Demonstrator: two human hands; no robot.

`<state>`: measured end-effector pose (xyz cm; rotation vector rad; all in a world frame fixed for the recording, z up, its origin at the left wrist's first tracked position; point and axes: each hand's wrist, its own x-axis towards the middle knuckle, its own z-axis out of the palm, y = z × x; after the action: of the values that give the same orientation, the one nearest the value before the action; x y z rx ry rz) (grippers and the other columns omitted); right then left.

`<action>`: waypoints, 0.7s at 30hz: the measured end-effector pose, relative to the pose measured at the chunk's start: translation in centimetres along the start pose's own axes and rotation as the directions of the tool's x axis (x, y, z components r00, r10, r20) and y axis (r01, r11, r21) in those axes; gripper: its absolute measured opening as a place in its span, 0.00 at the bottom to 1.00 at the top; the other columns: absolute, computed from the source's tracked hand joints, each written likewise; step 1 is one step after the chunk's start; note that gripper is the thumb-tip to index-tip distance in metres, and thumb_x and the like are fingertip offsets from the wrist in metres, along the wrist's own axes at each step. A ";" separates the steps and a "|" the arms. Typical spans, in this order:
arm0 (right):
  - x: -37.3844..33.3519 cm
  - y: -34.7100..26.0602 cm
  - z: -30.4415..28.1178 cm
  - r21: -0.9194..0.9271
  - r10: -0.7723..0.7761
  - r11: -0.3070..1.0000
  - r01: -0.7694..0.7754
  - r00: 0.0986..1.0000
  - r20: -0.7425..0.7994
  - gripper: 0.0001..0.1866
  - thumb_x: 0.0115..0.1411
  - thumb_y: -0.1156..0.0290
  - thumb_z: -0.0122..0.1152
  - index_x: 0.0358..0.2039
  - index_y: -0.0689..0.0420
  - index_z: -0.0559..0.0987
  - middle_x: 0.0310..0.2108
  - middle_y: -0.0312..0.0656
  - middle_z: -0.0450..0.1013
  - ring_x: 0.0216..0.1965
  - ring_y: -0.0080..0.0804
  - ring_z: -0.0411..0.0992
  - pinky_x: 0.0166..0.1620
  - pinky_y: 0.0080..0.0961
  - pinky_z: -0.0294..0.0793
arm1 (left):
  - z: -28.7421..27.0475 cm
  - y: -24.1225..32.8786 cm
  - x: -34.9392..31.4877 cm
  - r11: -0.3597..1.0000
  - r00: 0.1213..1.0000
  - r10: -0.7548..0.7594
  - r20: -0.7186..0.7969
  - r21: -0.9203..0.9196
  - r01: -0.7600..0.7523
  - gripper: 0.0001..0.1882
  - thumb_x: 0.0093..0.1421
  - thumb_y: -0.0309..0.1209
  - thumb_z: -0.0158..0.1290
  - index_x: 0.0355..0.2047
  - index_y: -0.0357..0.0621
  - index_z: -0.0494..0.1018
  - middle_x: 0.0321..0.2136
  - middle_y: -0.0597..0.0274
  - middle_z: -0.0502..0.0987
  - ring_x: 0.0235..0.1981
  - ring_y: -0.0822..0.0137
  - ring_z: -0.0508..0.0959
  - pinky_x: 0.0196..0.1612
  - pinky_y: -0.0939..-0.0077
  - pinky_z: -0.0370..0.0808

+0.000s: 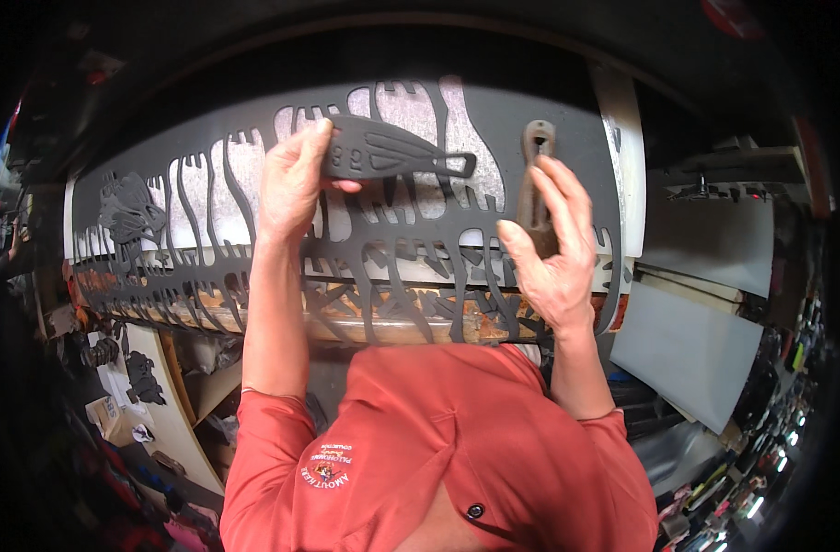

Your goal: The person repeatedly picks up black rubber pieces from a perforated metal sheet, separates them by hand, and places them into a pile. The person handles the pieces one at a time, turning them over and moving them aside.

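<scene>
My left hand pinches the end of a flat black cut-out piece, raised over the work surface. The piece has long slots, raised marks and a narrow looped tip pointing right. My right hand has its thumb and fingers spread, at a brownish metal cutting die standing on the black sheet. The fingers overlap part of the die, and whether they touch it is not clear. Rows of cut-out openings in the sheet show a pale board beneath.
Several loose black cut pieces lie piled on the sheet's left side. Black scraps litter the wooden near edge. Grey panels stand at the right, and a shelf unit with odds and ends is at the lower left.
</scene>
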<state>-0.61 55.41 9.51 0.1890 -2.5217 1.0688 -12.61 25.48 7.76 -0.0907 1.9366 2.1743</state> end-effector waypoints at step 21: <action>-2.5 0.5 -0.5 -0.407 0.117 0.909 -0.093 0.993 0.033 0.49 0.52 0.53 0.83 0.65 0.73 0.71 0.59 0.61 0.71 0.56 0.58 0.72 0.58 0.50 0.75 | -30.6 3.7 4.5 0.923 0.825 0.283 -0.489 0.374 -0.095 0.16 0.68 0.31 0.66 0.52 0.36 0.81 0.29 0.74 0.74 0.23 0.82 0.65 0.26 0.85 0.65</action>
<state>1.66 56.03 8.49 -0.0355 -2.7643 0.5576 -20.97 -4.53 6.65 -0.5190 2.7111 2.0424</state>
